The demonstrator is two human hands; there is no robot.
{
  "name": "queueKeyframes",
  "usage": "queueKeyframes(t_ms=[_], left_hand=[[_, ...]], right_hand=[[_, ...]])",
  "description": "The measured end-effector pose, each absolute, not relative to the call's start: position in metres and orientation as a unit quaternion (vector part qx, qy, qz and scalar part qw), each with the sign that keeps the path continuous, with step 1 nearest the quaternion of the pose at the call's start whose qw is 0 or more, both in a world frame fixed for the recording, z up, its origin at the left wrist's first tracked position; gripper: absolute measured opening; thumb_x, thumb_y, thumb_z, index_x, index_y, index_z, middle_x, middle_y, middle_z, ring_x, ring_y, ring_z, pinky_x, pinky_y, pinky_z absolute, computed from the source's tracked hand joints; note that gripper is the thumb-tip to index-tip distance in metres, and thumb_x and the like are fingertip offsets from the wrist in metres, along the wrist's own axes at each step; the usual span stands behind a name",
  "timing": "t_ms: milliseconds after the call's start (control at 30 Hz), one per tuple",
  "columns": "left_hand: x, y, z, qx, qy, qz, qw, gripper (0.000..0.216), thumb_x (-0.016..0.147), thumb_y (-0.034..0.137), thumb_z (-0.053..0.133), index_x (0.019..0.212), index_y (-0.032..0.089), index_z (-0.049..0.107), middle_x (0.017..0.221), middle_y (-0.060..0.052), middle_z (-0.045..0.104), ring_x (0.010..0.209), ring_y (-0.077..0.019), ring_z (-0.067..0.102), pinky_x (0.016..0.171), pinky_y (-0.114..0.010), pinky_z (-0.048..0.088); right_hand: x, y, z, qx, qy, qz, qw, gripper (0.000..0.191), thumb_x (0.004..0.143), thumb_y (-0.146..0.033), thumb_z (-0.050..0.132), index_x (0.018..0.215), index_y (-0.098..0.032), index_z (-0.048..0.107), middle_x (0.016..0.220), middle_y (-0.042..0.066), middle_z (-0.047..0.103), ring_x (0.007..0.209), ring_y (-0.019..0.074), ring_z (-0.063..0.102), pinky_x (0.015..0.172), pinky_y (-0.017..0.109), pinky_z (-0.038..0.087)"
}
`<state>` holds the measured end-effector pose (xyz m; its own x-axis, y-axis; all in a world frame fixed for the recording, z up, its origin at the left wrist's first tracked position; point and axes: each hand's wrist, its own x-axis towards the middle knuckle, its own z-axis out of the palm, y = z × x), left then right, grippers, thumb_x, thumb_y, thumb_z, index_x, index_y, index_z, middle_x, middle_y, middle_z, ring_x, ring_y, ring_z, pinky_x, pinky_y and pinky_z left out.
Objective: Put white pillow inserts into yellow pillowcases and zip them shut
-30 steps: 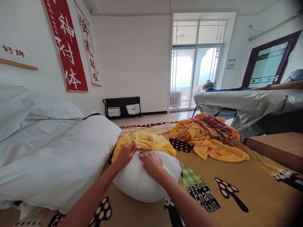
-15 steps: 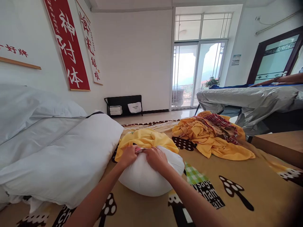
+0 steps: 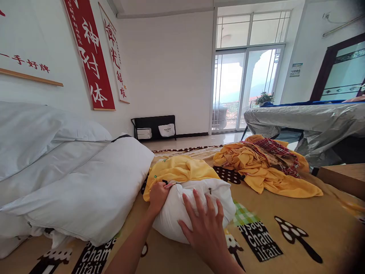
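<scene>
A plump white pillow (image 3: 171,217) lies in front of me, its far part tucked under or inside a yellow fabric cover (image 3: 182,167). My left hand (image 3: 158,196) is closed on the cover's edge at the pillow's left side, where a small dark tab and a pinkish strip show by the fingers. My right hand (image 3: 205,220) rests on or just over the pillow's near right side, fingers spread and holding nothing. How far the pillow reaches into the cover is hidden.
Large white pillows (image 3: 85,190) are piled at left. Crumpled yellow and red plaid cloth (image 3: 262,163) lies at right on the patterned bedspread (image 3: 256,209). Beyond stands a table draped in silvery plastic (image 3: 308,118); a wooden edge (image 3: 342,177) is at far right.
My right hand has let go of the cover's edge and come back towards me, opening over the pillow. My left hand keeps its hold. The view has shifted slightly left.
</scene>
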<state>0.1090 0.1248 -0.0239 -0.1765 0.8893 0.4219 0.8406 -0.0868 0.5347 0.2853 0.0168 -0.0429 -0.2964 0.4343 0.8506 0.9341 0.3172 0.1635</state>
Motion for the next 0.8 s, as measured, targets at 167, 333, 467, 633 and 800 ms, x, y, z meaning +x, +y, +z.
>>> queueKeyframes(t_ms=[167,333,467,633,800], left_hand=[[0.111,0.121,-0.029,0.64,0.65,0.407,0.045,0.035,0.082,0.034,0.053,0.051,0.02,0.043,0.051,0.002,0.047,0.052,-0.0131,0.037,0.054,-0.028,0.021],[0.095,0.117,-0.026,0.648,0.605,0.455,0.084,0.023,0.082,0.033,0.049,0.063,0.021,0.044,0.068,0.001,0.055,0.064,-0.0146,0.044,0.062,-0.028,0.033],[0.057,0.116,-0.028,0.695,0.535,0.44,0.192,0.022,0.08,0.039,0.05,0.075,0.019,0.056,0.081,-0.003,0.063,0.078,-0.0178,0.055,0.075,-0.03,0.043],[0.015,0.106,-0.04,0.728,0.458,0.38,0.34,0.04,0.077,0.043,0.054,0.107,0.018,0.062,0.105,-0.008,0.067,0.095,-0.0212,0.061,0.081,-0.032,0.049],[0.014,0.11,-0.036,0.739,0.422,0.367,0.375,0.061,0.061,0.045,0.076,0.115,0.02,0.06,0.111,-0.007,0.066,0.104,-0.0241,0.059,0.087,-0.034,0.049]], right_hand=[[0.272,0.015,-0.087,-0.468,-0.764,-0.339,0.287,0.088,0.073,-0.06,0.067,0.149,-0.041,0.026,0.152,0.008,0.036,0.132,0.0499,0.03,0.096,0.069,0.026],[0.271,0.052,-0.065,-0.433,-0.831,-0.254,0.238,0.092,0.072,-0.066,0.065,0.15,-0.037,0.026,0.152,0.012,0.036,0.126,0.0439,0.041,0.094,0.058,0.032],[0.277,0.07,-0.029,-0.458,-0.838,-0.202,0.215,0.084,0.071,-0.067,0.066,0.145,-0.035,0.04,0.144,0.013,0.045,0.118,0.0395,0.045,0.095,0.055,0.031],[0.279,0.078,-0.011,-0.468,-0.84,-0.195,0.195,0.078,0.07,-0.065,0.068,0.139,-0.034,0.048,0.136,0.014,0.051,0.113,0.0368,0.047,0.093,0.051,0.032],[0.283,0.068,-0.021,-0.455,-0.827,-0.248,0.219,0.074,0.078,-0.06,0.062,0.145,-0.037,0.039,0.132,0.014,0.053,0.104,0.0343,0.05,0.087,0.047,0.034]])
